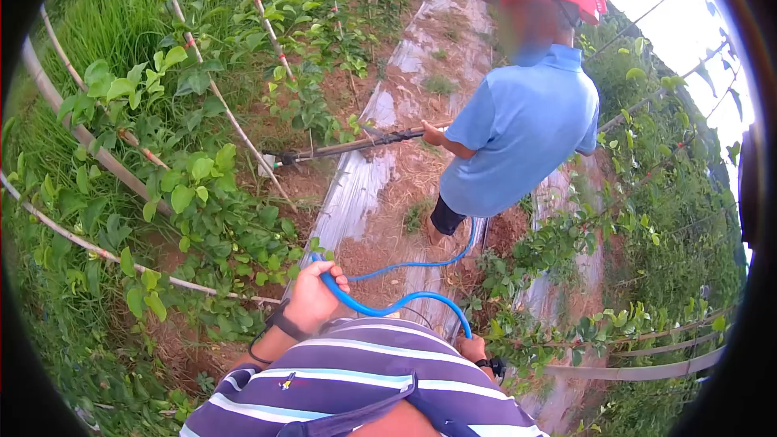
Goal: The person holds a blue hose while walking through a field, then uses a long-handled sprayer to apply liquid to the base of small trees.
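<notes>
A blue hose (422,295) curves in front of my striped shirt. My left hand (316,294) is closed around it at one side of the bend, and my right hand (472,347), partly hidden beside my body, grips it at the other. From my left hand the hose loops forward along the ground toward the feet of a person (522,129) in a blue shirt and red hat. That person holds a long pole (356,146) low and sideways, its far end close to the plants on the left.
Leafy plants (198,170) line the left side, with thin slanted stakes (194,48) among them. More foliage (566,275) and wires run along the right. Silvery plastic sheeting (354,194) and bare soil (421,174) cover the path ahead.
</notes>
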{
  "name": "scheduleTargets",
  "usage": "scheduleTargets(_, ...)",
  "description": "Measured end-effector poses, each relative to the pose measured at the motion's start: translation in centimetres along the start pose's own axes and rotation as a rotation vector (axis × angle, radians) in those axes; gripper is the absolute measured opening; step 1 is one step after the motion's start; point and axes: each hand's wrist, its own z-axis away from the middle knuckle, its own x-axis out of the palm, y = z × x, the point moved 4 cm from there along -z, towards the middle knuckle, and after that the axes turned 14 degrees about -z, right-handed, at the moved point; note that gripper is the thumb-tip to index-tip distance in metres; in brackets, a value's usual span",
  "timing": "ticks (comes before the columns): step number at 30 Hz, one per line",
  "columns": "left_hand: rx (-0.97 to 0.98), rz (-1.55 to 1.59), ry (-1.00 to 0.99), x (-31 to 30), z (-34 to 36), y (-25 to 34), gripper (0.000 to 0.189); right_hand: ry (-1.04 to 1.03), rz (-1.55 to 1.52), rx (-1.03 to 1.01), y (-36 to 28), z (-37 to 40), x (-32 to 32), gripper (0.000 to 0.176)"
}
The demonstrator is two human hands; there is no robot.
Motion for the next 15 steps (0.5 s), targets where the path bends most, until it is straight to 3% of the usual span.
scheduleTargets(2,-0.010,-0.024,0.003,1.0,-0.4,-0.6,0.009,0.003,-0.028,0.003,3.2,-2.9,-0.5,0.021)
scheduleTargets(5,-0.020,-0.045,-0.014,1.5,-0.8,-1.1,0.009,0.018,0.092,0.028,2.1,-1.5,-1.4,0.021)
scheduleTargets(13,0.004,-0.063,0.066,1.0,-0.2,-1.1,0.011,-0.015,0.094,0.021,5.0,-3.3,-1.1,0.021)
scheduleTargets(15,0.010,-0.059,0.064,0.3,-0.2,-1.0,0.012,-0.030,0.057,0.100,4.4,-3.3,-0.4,0.021)
